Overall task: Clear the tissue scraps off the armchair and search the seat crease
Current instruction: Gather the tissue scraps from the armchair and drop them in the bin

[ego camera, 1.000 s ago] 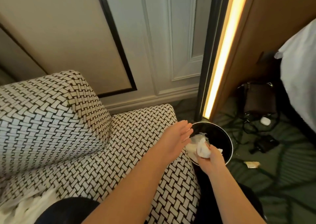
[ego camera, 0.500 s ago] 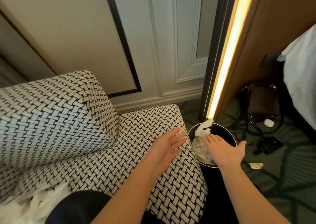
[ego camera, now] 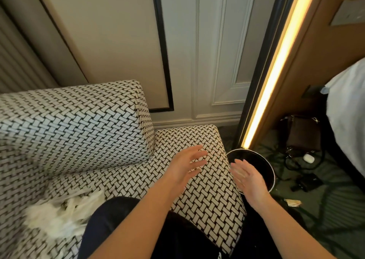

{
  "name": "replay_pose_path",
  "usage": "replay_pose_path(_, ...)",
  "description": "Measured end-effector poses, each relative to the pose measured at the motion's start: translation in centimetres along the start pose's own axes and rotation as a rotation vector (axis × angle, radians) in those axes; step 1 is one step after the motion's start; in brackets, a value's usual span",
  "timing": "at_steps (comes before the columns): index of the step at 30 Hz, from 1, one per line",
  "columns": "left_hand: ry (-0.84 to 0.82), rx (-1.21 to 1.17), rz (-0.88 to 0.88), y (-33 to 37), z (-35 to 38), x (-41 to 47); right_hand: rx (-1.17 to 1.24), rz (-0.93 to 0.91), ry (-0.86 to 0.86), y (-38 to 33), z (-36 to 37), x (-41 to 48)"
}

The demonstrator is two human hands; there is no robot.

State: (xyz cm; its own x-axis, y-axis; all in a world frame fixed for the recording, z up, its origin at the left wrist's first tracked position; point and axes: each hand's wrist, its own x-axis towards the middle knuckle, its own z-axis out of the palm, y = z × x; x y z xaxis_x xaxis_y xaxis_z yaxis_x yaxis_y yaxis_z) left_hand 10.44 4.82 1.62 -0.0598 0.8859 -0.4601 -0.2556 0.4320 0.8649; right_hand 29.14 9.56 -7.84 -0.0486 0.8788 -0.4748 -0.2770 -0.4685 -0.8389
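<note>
Woven armchair (ego camera: 213,203) edge — left hand (ego camera: 187,166), right hand (ego camera: 248,177) spread, empty — bin (ego camera: 246,150) alongside.

Take the glowing light strip (ego camera: 276,67) as your marker: just right of its lower end a brown bag (ego camera: 303,133) stands on the green carpet (ego camera: 325,209), with a small white case (ego camera: 308,158) and a looped black cable (ego camera: 292,165) at the bag's foot. Farther right of the strip you see white bedding (ego camera: 347,110). A black charger (ego camera: 307,181) and a tan wrapper (ego camera: 292,202) lie below and to the strip's right.
</note>
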Motion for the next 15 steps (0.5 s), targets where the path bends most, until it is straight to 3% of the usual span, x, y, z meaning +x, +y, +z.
replay_pose_path(3,0.037,-0.055,0.013,0.6,-2.4,-1.5,-0.359,-0.069,0.028,0.3,1.4,-1.8)
replay_pose_path(7,0.069,-0.148,0.088,1.5,-6.7,-4.0,-0.567,-0.293,0.064,0.3,4.6,-3.8)
replay_pose_path(15,0.362,-0.143,0.242,2.8,-17.7,-9.7,-0.888,-0.425,-0.428,1.0,18.1,-7.9)
